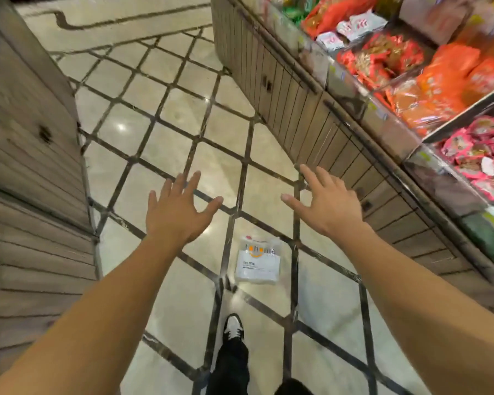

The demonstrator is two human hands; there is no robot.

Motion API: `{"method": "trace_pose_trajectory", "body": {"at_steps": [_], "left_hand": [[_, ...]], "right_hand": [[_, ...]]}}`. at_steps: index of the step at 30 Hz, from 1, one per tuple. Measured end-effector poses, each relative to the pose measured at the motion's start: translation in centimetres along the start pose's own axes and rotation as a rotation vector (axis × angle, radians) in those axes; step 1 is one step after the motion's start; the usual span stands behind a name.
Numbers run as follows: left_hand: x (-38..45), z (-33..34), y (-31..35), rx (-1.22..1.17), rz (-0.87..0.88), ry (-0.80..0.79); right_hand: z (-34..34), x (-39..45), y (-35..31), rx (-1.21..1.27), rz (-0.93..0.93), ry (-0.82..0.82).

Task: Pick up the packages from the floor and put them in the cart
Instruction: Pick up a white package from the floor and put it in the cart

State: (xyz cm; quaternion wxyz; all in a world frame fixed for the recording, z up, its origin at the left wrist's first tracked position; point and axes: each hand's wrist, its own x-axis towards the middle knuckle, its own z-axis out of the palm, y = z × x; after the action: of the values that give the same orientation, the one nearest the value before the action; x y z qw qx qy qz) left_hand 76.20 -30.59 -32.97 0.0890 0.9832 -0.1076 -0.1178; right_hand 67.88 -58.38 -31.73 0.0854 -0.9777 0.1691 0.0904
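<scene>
Black-and-white sneaker [233, 327], dark trouser leg: bottom centre. White plastic package [257, 260]: flat on tiled floor [183, 109], just ahead of sneaker, untouched. Left hand [177, 210], right hand [328, 205]: outstretched, fingers spread, empty. Snack shelf [388, 126]: right. Wood-panelled counter [29, 155]: left.

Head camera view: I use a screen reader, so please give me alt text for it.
A white package lies on the tiled floor ahead of the person's shoe, untouched. The left hand and right hand reach forward above it, open and empty, with snack shelves along the right.
</scene>
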Motion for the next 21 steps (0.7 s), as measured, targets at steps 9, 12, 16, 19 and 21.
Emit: {"method": "trace_pose_trajectory", "body": {"at_steps": [9, 12, 16, 19, 21], "left_hand": [[6.1, 22.4, -1.0, -0.408, -0.330, -0.245], [7.0, 31.9, -0.8, -0.426, -0.376, -0.324], [9.4, 44.7, -0.4, -0.361, -0.318, -0.417], [11.9, 53.6, -0.3, -0.354, -0.293, -0.466], [13.6, 58.8, -0.8, -0.321, -0.291, -0.477]], "right_hand": [[20.3, 6.0, 3.1, 0.092, 0.147, -0.231], [29.6, 7.6, 4.9, 0.089, 0.145, -0.313], [42.6, 10.1, 7.7, 0.109, 0.191, -0.376], [51.4, 12.3, 9.6, 0.159, 0.246, -0.409], [56.5, 13.5, 10.7, 0.195, 0.270, -0.410]]}}
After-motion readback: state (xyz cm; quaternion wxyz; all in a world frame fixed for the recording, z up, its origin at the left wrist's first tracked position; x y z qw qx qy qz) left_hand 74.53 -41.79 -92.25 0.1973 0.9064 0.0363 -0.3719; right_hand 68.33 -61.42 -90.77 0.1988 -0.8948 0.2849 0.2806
